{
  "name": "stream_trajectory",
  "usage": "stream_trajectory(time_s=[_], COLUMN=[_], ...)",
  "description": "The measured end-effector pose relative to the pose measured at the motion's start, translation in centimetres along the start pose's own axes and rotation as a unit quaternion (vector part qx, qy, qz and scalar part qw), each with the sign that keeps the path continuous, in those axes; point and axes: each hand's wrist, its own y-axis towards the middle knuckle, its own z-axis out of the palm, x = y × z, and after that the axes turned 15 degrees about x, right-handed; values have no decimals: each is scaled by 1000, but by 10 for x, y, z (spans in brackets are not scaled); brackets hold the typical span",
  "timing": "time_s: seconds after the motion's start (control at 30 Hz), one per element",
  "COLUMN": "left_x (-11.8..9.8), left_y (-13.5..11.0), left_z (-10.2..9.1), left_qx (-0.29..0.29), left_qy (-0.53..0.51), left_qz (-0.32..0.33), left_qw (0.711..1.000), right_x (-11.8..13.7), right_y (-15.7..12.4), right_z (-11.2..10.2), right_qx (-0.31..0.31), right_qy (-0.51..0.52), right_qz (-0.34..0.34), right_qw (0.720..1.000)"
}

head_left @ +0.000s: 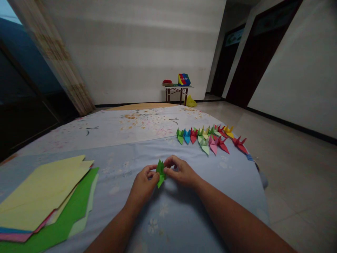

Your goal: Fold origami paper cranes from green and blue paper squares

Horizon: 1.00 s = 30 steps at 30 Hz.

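Observation:
A small green origami crane (160,172) is held upright just above the blue cloth, between my two hands. My left hand (145,181) pinches its left side between thumb and fingers. From the right, my right hand (179,170) has its thumb and index finger closed on the crane's other edge. Part of the folded paper is hidden behind the fingertips. Beyond my right hand stand rows of finished paper cranes (193,136) in green, blue, red, pink and yellow.
A stack of coloured paper sheets (44,191), yellow on top, lies at the left. The table wears a blue floral cloth (113,207) and a white one (110,126) farther off. Near the wall stands a small table (179,88) with a colourful box (183,79).

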Motion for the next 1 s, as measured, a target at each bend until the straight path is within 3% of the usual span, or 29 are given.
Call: stream_trajectory(time_s=[0.13,0.27,0.43,0.6,0.77,1.0], left_x=[8,9,-1,-8,-9,-15], left_y=[-1,-5,-11,-16,-17,-20], left_z=[5,5,3,5,5,7], left_qx=[-47,-124,-81,-11,18,35], left_qy=[148,365,501,521,507,531], left_qz=[5,65,116,95,71,52], left_qw=[988,921,854,848,859,845], right_x=[-3,-9,-16,-16,-15,-9], right_y=[3,7,14,16,16,3], right_z=[10,14,15,16,16,2], right_qx=[2,-33,-43,-40,-34,53], right_qy=[-12,-46,-100,-186,-176,-237], right_qz=[20,58,99,109,74,-9], right_qw=[1000,997,989,976,981,970])
